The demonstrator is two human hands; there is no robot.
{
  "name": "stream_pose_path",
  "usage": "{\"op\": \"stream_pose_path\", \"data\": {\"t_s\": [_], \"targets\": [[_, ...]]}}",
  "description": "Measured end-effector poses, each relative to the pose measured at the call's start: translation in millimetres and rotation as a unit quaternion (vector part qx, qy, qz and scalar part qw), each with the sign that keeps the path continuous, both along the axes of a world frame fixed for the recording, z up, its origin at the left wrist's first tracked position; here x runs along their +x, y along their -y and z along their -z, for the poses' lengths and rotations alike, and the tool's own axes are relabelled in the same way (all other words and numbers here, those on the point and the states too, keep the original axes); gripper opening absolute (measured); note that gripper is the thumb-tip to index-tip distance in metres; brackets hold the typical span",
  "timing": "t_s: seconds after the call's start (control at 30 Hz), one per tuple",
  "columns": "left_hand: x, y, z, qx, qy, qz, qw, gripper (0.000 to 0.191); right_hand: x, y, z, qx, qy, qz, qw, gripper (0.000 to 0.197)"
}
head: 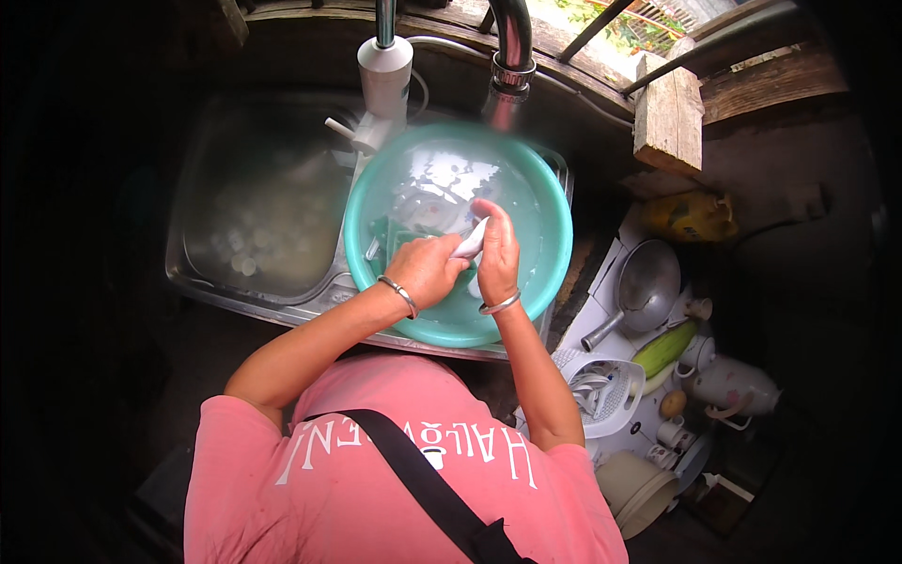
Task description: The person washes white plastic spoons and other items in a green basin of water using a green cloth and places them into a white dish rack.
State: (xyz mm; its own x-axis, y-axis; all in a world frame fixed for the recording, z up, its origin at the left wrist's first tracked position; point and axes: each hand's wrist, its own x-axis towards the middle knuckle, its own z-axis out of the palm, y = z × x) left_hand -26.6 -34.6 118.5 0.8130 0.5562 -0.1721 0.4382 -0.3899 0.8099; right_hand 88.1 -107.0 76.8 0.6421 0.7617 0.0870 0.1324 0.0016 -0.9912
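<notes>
My left hand [426, 268] grips a small white piece of tableware [472, 241], perhaps a spoon or little dish; the fingers hide much of it. From the right, my right hand [500, 247] is cupped around its other end. Both hands are over a round turquoise plastic basin [561, 225] of water. Under the cloudy water, beyond my hands, lies pale patterned dishware [430, 211]. A green object [398, 240] sits just left of it, partly covered by my left hand. Another white piece shows below my right palm, too hidden to name.
The basin stands on a steel sink's drainboard. The left sink bowl [184, 233] holds cloudy water and small pale round things. A white faucet fitting [384, 77] and a metal pipe [513, 42] rise behind. At right are a metal ladle [648, 285], a white colander of spoons [624, 421] and a green gourd [662, 349].
</notes>
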Motion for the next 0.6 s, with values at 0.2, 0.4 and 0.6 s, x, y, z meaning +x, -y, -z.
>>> {"op": "stream_pose_path", "data": {"t_s": [0.2,0.4,0.6], "targets": [[-1.6,-6.7,8.7,-0.004,0.01,0.004,1.0,0.018,-18.2,16.3,-26.9,-0.007,0.391,-0.107,0.914,0.032],[-5.0,-5.4,-3.6,0.001,0.009,0.008,1.0,0.015,-16.0,37.0,-22.2,0.055,0.372,-0.161,0.913,0.036],[-7.0,1.2,2.5,0.042,-0.006,0.033,0.999,0.015,-10.9,18.0,-22.3,0.0,0.1,0.019,0.995,0.046]]}}
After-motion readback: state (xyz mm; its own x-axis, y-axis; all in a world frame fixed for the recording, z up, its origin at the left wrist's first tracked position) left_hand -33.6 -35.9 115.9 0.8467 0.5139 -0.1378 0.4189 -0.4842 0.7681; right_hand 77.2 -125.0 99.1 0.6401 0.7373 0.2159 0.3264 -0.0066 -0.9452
